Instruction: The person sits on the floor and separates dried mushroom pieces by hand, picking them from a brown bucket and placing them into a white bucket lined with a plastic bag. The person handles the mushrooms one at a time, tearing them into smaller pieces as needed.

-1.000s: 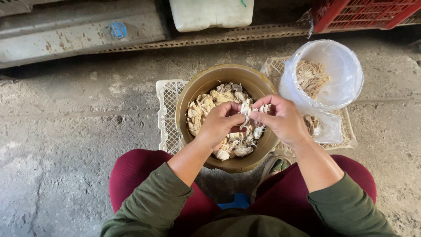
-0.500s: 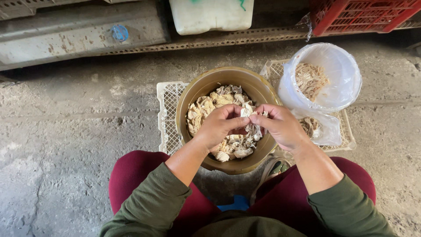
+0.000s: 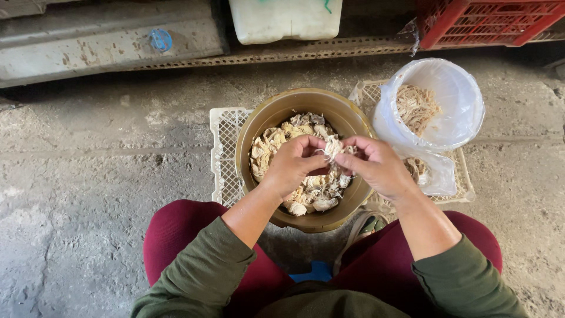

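Observation:
A brown round bowl [image 3: 271,115] stands on a white plastic crate [image 3: 225,147] between my knees, filled with pale mushroom clumps [image 3: 312,197]. Over the bowl, my left hand [image 3: 292,165] and my right hand [image 3: 376,168] meet, both pinching one small white mushroom piece [image 3: 332,146] between their fingertips. To the right sits a white bucket lined with a clear bag [image 3: 453,94], holding shredded pale strands [image 3: 416,107].
Rough concrete floor [image 3: 88,194] lies all around. A white plastic canister [image 3: 285,19] and a red crate [image 3: 488,22] stand at the back on a metal rail. A clear bag with more scraps [image 3: 425,171] lies under the bucket.
Both hands have drawn slightly closer together over the bowl, working the same white piece. Bowl and bucket have not moved.

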